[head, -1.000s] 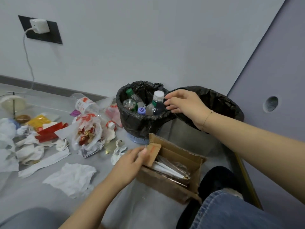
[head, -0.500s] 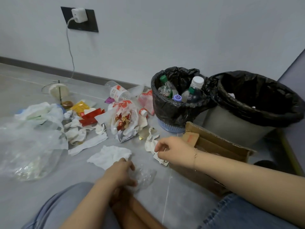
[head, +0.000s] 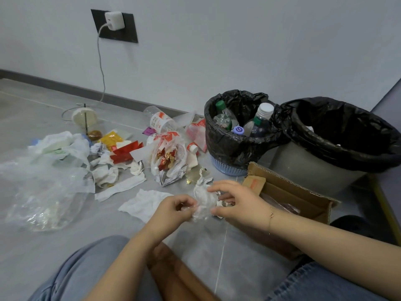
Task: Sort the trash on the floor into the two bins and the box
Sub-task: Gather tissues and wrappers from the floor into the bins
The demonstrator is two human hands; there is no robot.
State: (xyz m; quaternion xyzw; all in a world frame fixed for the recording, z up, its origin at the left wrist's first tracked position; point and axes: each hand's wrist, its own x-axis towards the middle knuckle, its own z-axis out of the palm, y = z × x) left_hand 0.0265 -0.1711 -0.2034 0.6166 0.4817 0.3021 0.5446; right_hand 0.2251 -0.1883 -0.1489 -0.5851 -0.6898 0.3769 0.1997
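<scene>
A crumpled clear plastic wrapper point(head: 202, 203) is lifted just above the floor between both hands. My left hand point(head: 173, 210) pinches its left edge, and my right hand point(head: 236, 200) grips its right side with curled fingers. The small blue bin point(head: 230, 168) with a black liner holds several plastic bottles. To its right stands the larger grey bin point(head: 308, 170), also black-lined. An open cardboard box point(head: 293, 187) lies in front of the bins, just right of my right hand, with wrappers inside. Tissues, bags and wrappers point(head: 121, 157) litter the floor to the left.
A flat white tissue point(head: 143, 205) lies just left of my left hand. A big clear plastic bag point(head: 43, 192) covers the floor at far left. A charger cable point(head: 102, 68) hangs from the wall socket. My knees in jeans fill the bottom of the view.
My right hand left the bin rim and came down to the floor. My left hand left the box flap, picked up the clear wrapper, and now both hands hold it.
</scene>
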